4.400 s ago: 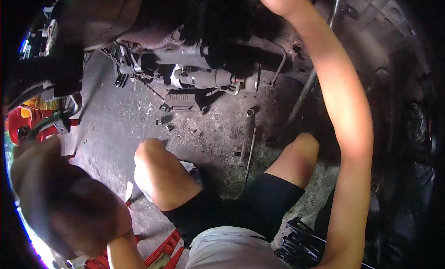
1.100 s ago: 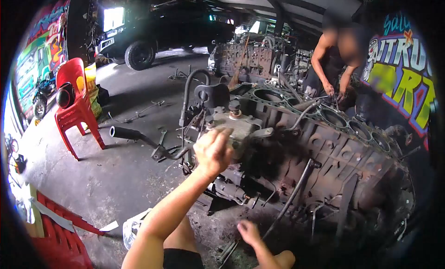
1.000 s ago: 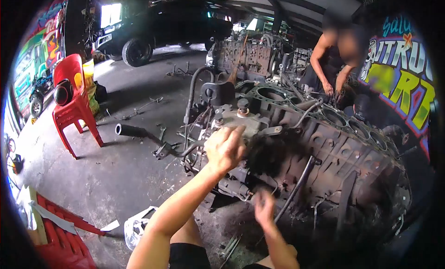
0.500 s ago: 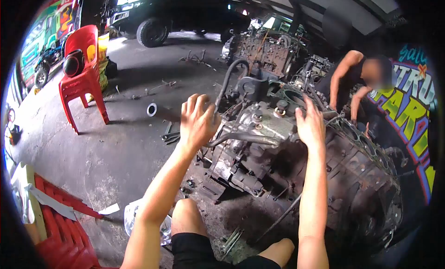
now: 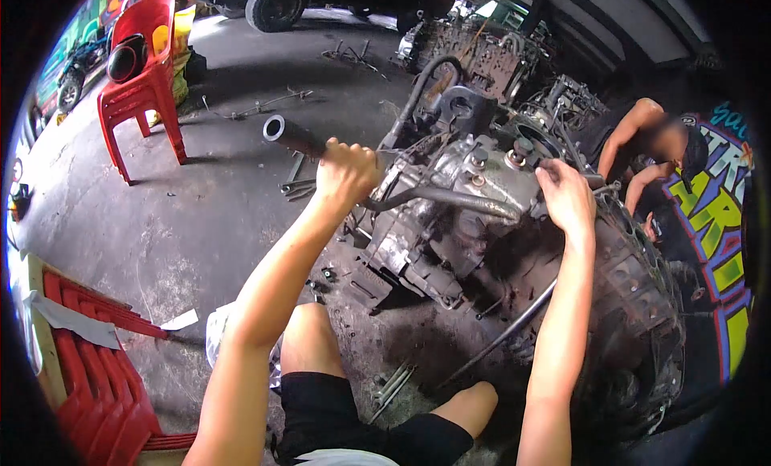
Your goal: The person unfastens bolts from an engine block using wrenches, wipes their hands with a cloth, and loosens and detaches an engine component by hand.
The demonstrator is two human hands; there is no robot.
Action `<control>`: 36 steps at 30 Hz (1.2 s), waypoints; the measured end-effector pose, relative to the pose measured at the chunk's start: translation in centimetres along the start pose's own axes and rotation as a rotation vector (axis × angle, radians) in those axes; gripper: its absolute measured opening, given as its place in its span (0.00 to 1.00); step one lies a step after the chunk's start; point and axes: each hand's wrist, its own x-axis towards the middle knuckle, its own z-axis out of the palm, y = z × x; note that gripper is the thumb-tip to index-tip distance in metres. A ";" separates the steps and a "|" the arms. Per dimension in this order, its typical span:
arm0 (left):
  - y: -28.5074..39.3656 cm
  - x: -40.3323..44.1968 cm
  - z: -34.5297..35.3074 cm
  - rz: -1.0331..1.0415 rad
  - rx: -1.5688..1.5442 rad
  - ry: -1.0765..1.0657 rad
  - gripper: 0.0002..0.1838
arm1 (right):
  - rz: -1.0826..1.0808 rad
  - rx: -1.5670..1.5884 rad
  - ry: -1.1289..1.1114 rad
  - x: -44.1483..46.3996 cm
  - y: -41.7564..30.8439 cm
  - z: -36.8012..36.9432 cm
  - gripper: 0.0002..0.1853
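Note:
My left hand [image 5: 349,173] is closed around a thick dark hose [image 5: 299,138], whose round open end points toward the far left. Just right of that hand, a curved dark pipe [image 5: 450,198] crosses the greasy metal engine assembly [image 5: 498,177]. My right hand [image 5: 569,199] has its fingers bent and pressed together at the right edge of the assembly's top. What sits under those fingertips is too small and dark to make out. Beside them, a round-headed fitting [image 5: 520,150] stands up from the metal.
A large engine block [image 5: 622,297] lies at the right, where a co-worker [image 5: 634,136] bends over beside a painted wall. Red chairs [image 5: 140,80] stand far left; more [image 5: 100,369] are near left. Tools [image 5: 393,386] lie on the floor between my knees.
My left hand has closed lower over the hose, and its open end has swung up. My right hand has come down from above onto the assembly's edge. The view has tilted downward.

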 end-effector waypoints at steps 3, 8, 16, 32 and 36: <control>-0.3 -0.4 0.3 0.038 0.074 0.022 0.17 | -0.050 -0.077 -0.012 0.3 0.3 0.1 0.19; 0.2 -1.5 0.3 0.195 0.285 0.109 0.13 | -0.165 0.009 -0.050 2.1 3.7 2.0 0.22; 0.6 -0.6 0.2 0.116 0.254 0.072 0.25 | 0.071 0.753 0.787 -19.7 4.2 13.9 0.12; 0.3 0.7 0.7 -0.266 0.334 -0.404 0.31 | 0.952 0.422 -1.028 -58.4 8.4 41.9 0.25; -2.0 0.5 2.5 -0.211 0.397 -0.380 0.30 | 0.933 0.527 -0.957 -60.4 10.2 43.0 0.18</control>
